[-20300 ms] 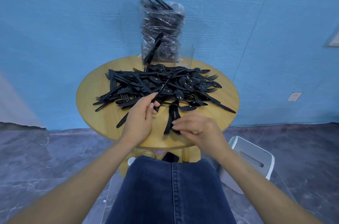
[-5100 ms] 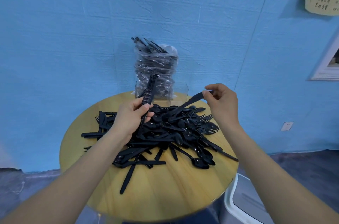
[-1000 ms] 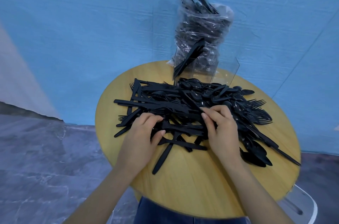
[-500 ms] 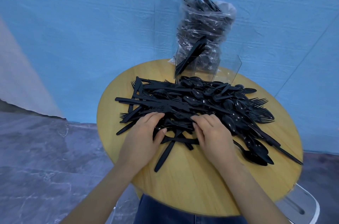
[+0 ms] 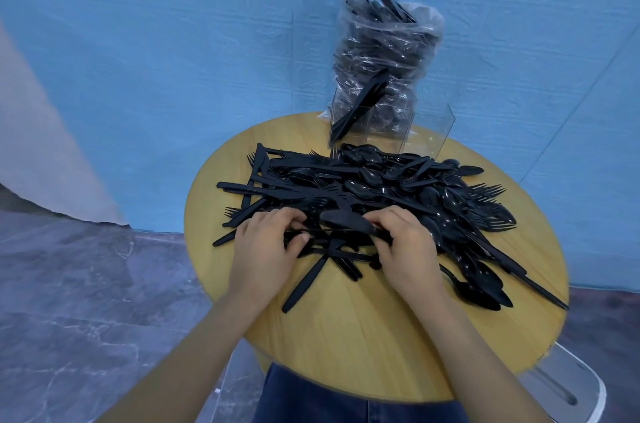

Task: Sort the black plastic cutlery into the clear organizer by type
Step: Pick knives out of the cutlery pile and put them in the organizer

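Head view: at twelve o'clock on the round bench (image 5: 363, 346) stands the clear organizer (image 5: 388, 126), knives (image 5: 360, 104) leaning in its left compartment, a plastic bag of cutlery (image 5: 384, 52) behind it. The loose cutlery pile (image 5: 398, 194) spreads from nine to three o'clock. At six o'clock bare wood runs to the rim. The left hand (image 5: 265, 249) and right hand (image 5: 407, 249) each pinch pieces at the pile's near edge.

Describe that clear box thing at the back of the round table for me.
The clear plastic organizer stands upright at the far edge of the round wooden table, split by see-through walls. A few black plastic knives lean in its left compartment; the right one looks empty. A plastic bag of black cutlery rises behind it.
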A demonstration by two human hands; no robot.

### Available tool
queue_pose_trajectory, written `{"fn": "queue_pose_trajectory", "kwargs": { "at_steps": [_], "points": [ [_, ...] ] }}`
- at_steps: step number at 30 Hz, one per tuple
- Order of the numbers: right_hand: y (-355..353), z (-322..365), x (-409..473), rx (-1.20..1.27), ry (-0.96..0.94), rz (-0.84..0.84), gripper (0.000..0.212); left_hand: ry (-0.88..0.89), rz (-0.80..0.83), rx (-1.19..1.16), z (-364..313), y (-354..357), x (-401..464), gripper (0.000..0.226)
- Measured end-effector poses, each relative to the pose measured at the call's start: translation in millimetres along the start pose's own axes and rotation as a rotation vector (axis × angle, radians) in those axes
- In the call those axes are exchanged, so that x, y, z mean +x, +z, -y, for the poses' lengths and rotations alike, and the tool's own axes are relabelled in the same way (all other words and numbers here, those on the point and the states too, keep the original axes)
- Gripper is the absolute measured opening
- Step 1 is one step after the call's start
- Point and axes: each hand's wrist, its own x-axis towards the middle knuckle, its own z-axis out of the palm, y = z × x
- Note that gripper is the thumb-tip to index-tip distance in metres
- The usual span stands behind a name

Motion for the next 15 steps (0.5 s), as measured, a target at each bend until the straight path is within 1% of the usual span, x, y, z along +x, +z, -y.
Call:
{"fn": "queue_pose_trajectory", "kwargs": {
  "at_steps": [2,5,7,9,12,15],
  "points": [
    [-7,2,6,0.042,0.101,-0.032,0.022,0.014,-0.006,-0.006,0,0,1,0.02],
    [-19,0,20,0.055,0.262,-0.072,0.015,0.042,-0.038,-0.087,1,1,3,0.01],
    [-23,-4,28,0.004,0.336,-0.038,0.014,0.067,-0.06,-0.158,1,0,2,0.005],
    [-25,-7,31,-0.033,0.387,-0.005,0.02,0.079,-0.069,-0.236,0,0,1,0.006],
    [-28,-3,28,-0.032,0.382,0.026,0.025,0.083,-0.094,-0.322,-3,-2,0,0.012],
    [-28,10,26,0.006,0.318,0.109,0.019,0.088,-0.115,-0.401,-5,-3,1,0.015]
  ]
}}
